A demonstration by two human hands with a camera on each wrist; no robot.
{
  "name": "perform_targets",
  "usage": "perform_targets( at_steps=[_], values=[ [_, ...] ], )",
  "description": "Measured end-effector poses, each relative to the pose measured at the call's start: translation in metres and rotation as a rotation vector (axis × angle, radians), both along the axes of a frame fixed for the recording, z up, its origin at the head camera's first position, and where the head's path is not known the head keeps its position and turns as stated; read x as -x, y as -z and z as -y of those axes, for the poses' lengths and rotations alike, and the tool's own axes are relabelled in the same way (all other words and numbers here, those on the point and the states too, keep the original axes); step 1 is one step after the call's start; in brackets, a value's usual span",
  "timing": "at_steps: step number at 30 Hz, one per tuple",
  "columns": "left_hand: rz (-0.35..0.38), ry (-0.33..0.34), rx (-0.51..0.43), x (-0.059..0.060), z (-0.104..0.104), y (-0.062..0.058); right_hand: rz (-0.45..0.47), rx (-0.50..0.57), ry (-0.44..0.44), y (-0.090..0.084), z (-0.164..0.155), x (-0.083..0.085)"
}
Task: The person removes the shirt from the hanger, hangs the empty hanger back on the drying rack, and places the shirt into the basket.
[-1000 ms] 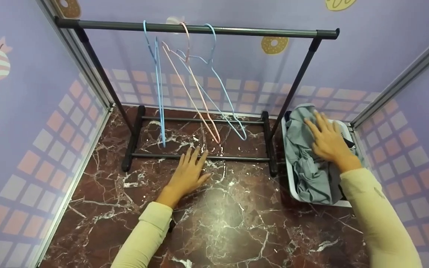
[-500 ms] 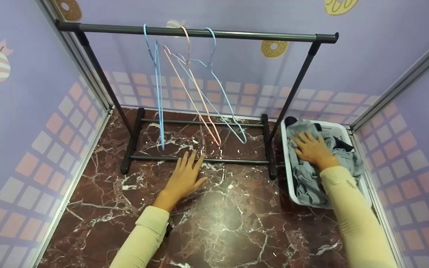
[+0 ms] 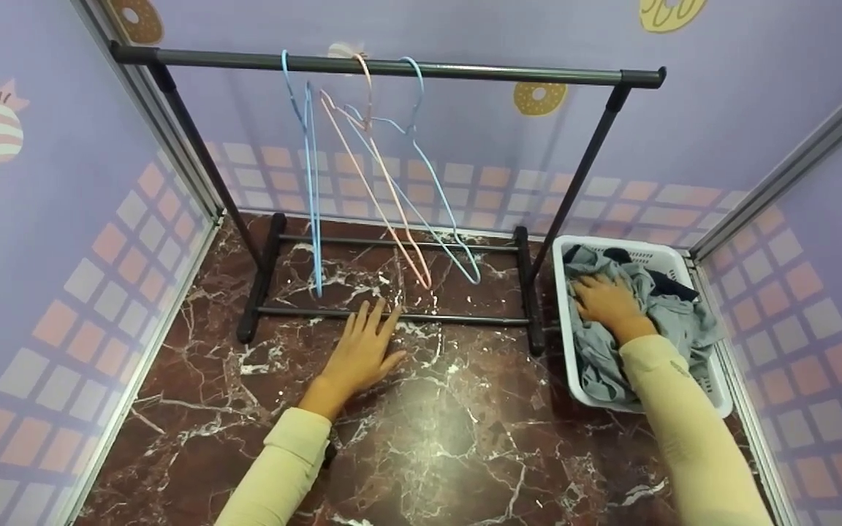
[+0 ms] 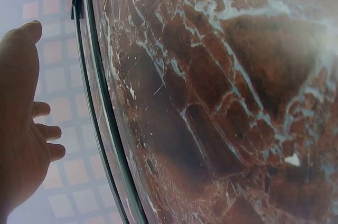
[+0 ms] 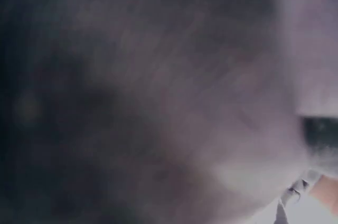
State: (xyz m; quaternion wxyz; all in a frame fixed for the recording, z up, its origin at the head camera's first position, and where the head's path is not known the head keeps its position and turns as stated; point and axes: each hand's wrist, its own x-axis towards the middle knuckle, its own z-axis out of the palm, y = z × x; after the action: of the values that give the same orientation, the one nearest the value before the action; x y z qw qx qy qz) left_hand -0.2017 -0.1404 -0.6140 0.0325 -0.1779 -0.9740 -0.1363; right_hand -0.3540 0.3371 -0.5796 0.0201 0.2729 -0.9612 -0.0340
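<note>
My left hand (image 3: 365, 345) hovers flat over the red marble floor (image 3: 450, 438), fingers straight and spread, just in front of the clothes rack's lower bar (image 3: 450, 318). The left wrist view shows the same hand (image 4: 24, 129) open and holding nothing. My right hand (image 3: 606, 301) is down in the white laundry basket (image 3: 640, 248) at the right, its fingers curled into a crumpled grey garment (image 3: 600, 369). The right wrist view is filled with blurred grey cloth (image 5: 158, 97).
A black clothes rack (image 3: 465, 70) stands against the back wall with three empty wire hangers: blue (image 3: 311, 183), pink (image 3: 384, 183), blue (image 3: 435, 197). A dark garment (image 3: 673, 281) lies in the basket too. Purple panel walls close in on three sides.
My right hand has sunk lower into the basket and its fingers have gone from flat to curled in the grey cloth. My left hand has barely moved.
</note>
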Motion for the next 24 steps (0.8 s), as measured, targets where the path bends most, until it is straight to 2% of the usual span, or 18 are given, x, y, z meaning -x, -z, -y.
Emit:
perform_targets(
  at_steps=[4, 5, 6, 8, 11, 14, 18, 24],
  values=[
    [-0.018, -0.012, -0.013, 0.002, 0.000, -0.003, -0.325, 0.112, -0.109, -0.004, 0.001, 0.003],
    [-0.020, -0.010, -0.015, 0.002, 0.000, -0.004, -0.367, 0.135, -0.118, -0.004, 0.001, 0.004],
    [-0.020, -0.007, -0.019, 0.003, 0.000, -0.004, -0.371, 0.159, -0.115, -0.005, 0.001, 0.005],
    [-0.016, -0.005, -0.014, 0.002, 0.000, -0.003, -0.305, 0.196, -0.083, -0.008, 0.001, 0.007],
    [-0.020, -0.007, -0.013, 0.001, 0.002, -0.002, -0.122, 0.211, 0.014, -0.012, 0.000, 0.008],
    [-0.024, -0.009, -0.022, -0.002, 0.003, -0.001, 0.021, 0.167, 0.087, -0.016, 0.000, 0.011],
    [-0.021, -0.008, -0.024, -0.004, 0.006, 0.000, 0.100, 0.110, 0.096, -0.012, 0.002, 0.017],
    [-0.011, -0.020, 0.005, -0.006, 0.010, 0.002, 0.209, 0.075, 0.089, 0.009, 0.004, 0.025]
  ],
)
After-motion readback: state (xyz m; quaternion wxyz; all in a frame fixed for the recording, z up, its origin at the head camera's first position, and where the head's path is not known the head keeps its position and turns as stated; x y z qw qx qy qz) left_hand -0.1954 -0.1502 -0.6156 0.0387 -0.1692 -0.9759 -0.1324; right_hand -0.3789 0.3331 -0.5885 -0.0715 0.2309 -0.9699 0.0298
